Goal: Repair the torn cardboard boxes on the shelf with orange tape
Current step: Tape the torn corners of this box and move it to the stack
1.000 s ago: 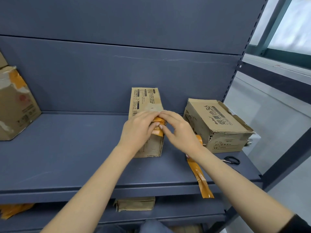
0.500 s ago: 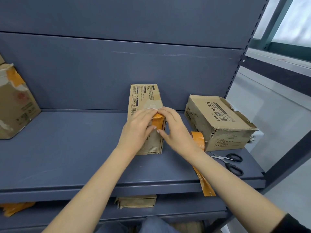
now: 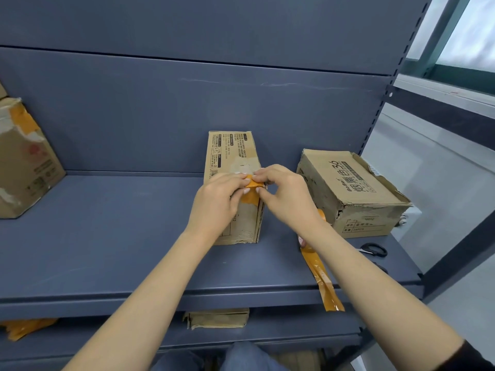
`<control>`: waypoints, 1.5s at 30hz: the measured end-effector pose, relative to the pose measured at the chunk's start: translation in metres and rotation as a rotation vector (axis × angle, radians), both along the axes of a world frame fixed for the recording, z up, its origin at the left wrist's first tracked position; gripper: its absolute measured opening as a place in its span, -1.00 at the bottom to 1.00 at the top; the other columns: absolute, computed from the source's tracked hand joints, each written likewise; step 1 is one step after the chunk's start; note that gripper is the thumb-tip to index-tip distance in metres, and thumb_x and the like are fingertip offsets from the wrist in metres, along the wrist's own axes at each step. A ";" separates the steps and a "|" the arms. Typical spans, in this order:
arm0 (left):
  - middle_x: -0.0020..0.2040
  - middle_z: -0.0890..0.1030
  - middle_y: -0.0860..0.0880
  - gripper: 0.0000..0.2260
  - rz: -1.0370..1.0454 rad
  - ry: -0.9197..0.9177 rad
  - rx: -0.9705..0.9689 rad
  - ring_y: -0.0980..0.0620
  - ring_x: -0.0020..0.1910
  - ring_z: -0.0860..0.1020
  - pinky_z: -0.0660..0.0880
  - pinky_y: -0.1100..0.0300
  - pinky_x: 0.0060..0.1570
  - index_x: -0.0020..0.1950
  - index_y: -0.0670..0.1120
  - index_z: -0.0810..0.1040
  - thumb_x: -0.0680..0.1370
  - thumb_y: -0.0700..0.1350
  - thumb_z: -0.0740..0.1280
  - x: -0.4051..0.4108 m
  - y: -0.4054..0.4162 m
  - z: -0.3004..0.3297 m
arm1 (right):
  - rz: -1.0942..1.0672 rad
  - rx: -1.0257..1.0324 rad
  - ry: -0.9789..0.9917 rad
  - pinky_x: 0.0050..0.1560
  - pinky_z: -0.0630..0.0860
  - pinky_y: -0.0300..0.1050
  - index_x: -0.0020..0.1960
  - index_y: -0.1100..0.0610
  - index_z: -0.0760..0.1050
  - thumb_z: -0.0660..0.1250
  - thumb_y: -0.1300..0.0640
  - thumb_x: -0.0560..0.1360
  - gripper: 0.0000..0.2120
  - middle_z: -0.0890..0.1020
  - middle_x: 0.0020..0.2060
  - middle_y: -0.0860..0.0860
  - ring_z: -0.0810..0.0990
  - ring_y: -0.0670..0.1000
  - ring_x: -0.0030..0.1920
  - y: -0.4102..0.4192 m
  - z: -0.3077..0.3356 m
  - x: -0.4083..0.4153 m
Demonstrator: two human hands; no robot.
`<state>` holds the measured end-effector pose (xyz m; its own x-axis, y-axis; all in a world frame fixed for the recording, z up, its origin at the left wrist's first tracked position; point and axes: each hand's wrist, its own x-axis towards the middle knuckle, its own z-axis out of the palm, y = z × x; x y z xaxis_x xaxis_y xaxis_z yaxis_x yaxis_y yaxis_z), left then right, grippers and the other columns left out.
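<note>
A narrow upright cardboard box [image 3: 230,151] stands mid-shelf against the back panel. A short piece of orange tape [image 3: 251,196] lies over its top front edge and runs down the front face. My left hand [image 3: 217,202] covers the box's front, its fingertips pinching the tape at the edge. From the right, my right hand [image 3: 286,196] pinches the same piece at the corner between thumb and forefinger. The orange tape roll [image 3: 322,216] sits behind my right wrist, with a loose strip [image 3: 321,279] hanging over the shelf edge.
A torn wider box [image 3: 353,191] sits to the right, black-handled scissors [image 3: 373,249] in front of it. Another taped box [image 3: 24,162] stands far left. On the lower shelf lie a flat box [image 3: 217,318] and crumpled orange tape [image 3: 24,328].
Both hands stayed on the narrow box's top front edge, and their fingertips closed in on the tape piece at the corner. The camera view shifted slightly.
</note>
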<state>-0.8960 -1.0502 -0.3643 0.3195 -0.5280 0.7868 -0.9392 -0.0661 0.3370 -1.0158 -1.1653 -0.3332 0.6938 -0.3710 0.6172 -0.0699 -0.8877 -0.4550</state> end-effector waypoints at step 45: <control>0.03 0.59 0.01 -0.54 0.173 -0.167 0.085 0.06 0.00 0.40 0.47 0.11 -0.11 0.12 -0.06 0.59 0.29 0.01 0.58 -0.009 -0.012 -0.007 | 0.094 0.068 0.043 0.30 0.38 -0.33 0.22 0.16 0.60 0.32 0.27 0.55 -0.74 0.62 0.17 0.02 0.54 -0.08 0.21 -0.011 -0.004 -0.011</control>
